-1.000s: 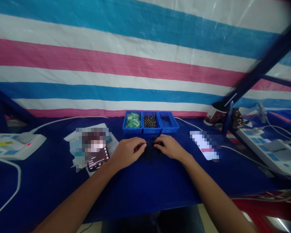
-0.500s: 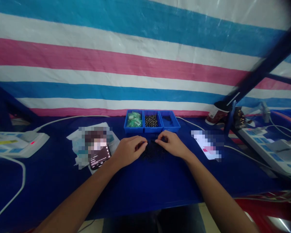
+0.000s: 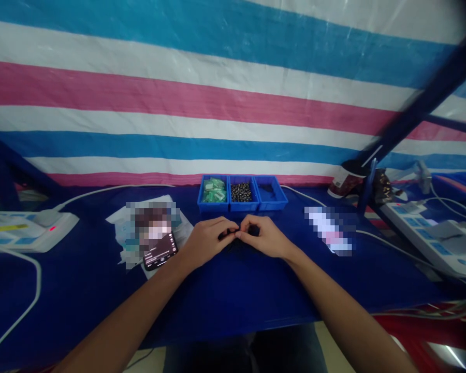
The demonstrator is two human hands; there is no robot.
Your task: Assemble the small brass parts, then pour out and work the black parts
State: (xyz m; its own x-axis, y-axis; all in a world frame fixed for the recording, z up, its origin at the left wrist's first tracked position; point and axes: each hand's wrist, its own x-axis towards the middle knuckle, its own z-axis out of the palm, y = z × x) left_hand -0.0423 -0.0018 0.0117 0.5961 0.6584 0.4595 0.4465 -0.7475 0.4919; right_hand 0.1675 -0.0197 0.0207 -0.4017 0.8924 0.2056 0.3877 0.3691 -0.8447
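Note:
My left hand and my right hand meet over the blue tabletop, fingertips pinched together and touching. Whatever sits between the fingertips is too small and dark to name. Beneath them lies a pile of small black pieces, mostly covered by the hands. Just beyond stand three joined blue bins. The left bin holds green-tinted packets, the middle bin holds small brass-and-black parts, and a few dark pieces lie in the right bin.
A lit phone rests on papers and plastic at left; another phone lies at right. Power strips flank the table, with white cables. A cup stands by the frame post at back right.
My right hand has moved left and slightly nearer to me, so its fingertips now meet those of my left hand. The left hand has barely shifted.

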